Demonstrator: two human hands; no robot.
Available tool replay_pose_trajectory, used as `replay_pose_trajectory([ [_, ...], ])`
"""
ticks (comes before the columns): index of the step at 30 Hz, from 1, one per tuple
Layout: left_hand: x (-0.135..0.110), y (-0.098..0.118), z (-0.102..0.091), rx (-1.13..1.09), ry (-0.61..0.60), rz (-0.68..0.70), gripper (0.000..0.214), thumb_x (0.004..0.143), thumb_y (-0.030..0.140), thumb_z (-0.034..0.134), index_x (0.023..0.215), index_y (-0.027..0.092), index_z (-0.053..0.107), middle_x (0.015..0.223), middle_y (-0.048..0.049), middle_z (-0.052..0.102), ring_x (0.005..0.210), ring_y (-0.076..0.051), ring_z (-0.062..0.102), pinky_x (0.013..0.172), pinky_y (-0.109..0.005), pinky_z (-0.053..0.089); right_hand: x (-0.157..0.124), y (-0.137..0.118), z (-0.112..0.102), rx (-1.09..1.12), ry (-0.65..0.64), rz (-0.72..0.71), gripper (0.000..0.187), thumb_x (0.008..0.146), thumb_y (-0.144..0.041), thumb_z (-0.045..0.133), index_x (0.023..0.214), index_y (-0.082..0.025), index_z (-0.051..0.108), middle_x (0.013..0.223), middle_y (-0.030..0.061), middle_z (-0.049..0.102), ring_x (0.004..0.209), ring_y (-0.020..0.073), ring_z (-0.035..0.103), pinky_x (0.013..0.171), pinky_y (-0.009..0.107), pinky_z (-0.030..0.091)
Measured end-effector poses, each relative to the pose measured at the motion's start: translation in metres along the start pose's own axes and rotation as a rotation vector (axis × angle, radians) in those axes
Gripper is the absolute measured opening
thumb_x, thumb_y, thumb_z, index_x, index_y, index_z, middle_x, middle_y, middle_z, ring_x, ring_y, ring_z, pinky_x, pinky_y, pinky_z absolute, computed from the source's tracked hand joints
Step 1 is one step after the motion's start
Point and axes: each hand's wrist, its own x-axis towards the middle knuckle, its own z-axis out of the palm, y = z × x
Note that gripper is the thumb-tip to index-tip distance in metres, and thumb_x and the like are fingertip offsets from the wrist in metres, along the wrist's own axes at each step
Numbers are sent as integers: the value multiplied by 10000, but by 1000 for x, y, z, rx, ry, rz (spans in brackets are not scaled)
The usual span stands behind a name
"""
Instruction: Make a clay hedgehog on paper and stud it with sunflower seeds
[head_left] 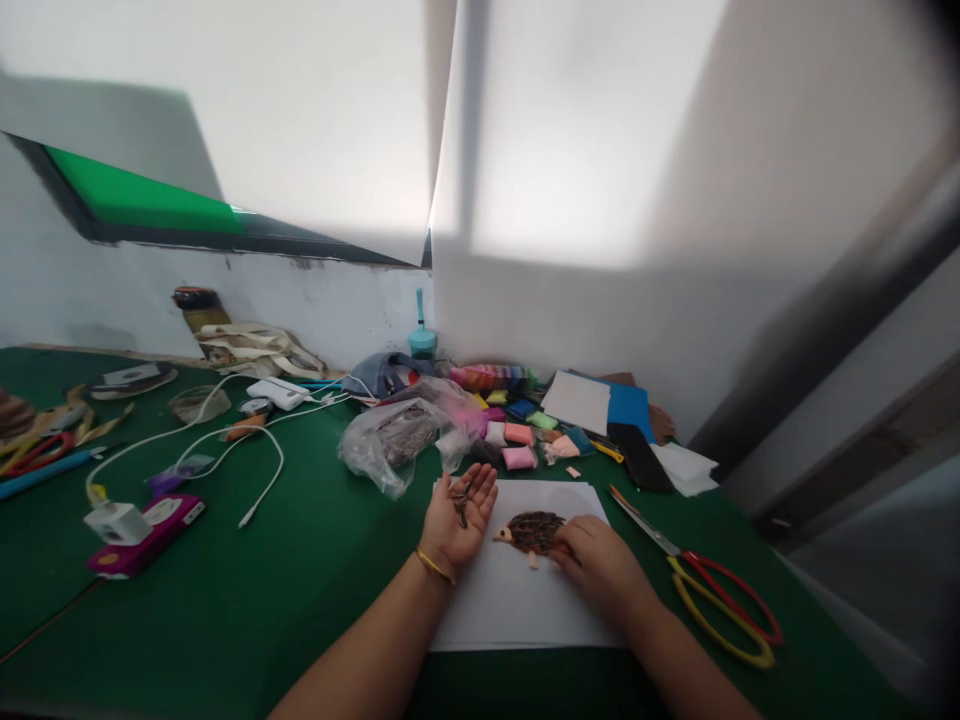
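My left hand lies palm up with its fingers spread, and a few small dark seeds rest in the palm. A gold bangle circles that wrist. My right hand presses down with bent fingers on the right end of a brown hedgehog figure covered in dark seeds. The hedgehog sits on a white sheet of paper on the green table. What the right fingertips pinch is hidden.
Scissors with red and yellow handles lie right of the paper. A clear bag of seeds sits behind my left hand. Coloured clay blocks, paper sheets, white cables and a pink device crowd the table.
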Motion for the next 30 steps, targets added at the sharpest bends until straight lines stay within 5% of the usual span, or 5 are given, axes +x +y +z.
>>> replay_pose_trajectory([
  [5, -8, -10, 5, -1, -58, -84, 396, 900, 385, 380, 1020, 77, 597, 1177, -196, 579, 1153, -274, 514, 905, -407, 479, 10, -25, -9, 64, 106, -92, 144, 867, -245, 503, 806, -192, 621, 786, 47, 598, 787, 180, 526, 711, 293, 384],
  [11, -12, -20, 5, 62, -123, -166, 444, 884, 438, 399, 1051, 74, 593, 1190, -197, 572, 1165, -280, 503, 955, -399, 436, 42, -71, 5, 93, 151, -312, 185, 891, -224, 465, 907, -234, 649, 811, 37, 615, 808, 167, 527, 731, 290, 376],
  [22, -24, -23, 15, 141, -245, -300, 489, 879, 477, 393, 1101, 78, 571, 1190, -201, 570, 1151, -297, 510, 983, -453, 394, 50, -74, 14, 21, 154, -324, 151, 860, -222, 490, 789, -188, 618, 831, 52, 606, 815, 184, 511, 768, 332, 384],
  [25, -24, -24, 13, 92, -230, -269, 491, 890, 474, 362, 1110, 85, 564, 1203, -199, 564, 1172, -291, 493, 973, -451, 409, 44, -73, 5, 204, 216, -254, 145, 858, -226, 474, 852, -195, 616, 863, 52, 624, 845, 182, 539, 787, 320, 406],
  [30, -18, -14, 11, -21, -153, -150, 498, 913, 442, 302, 1135, 77, 557, 1231, -200, 545, 1198, -272, 471, 943, -418, 448, 33, -35, -12, 517, 261, 175, 188, 861, -315, 443, 849, -198, 591, 743, 16, 634, 681, 151, 578, 634, 254, 456],
])
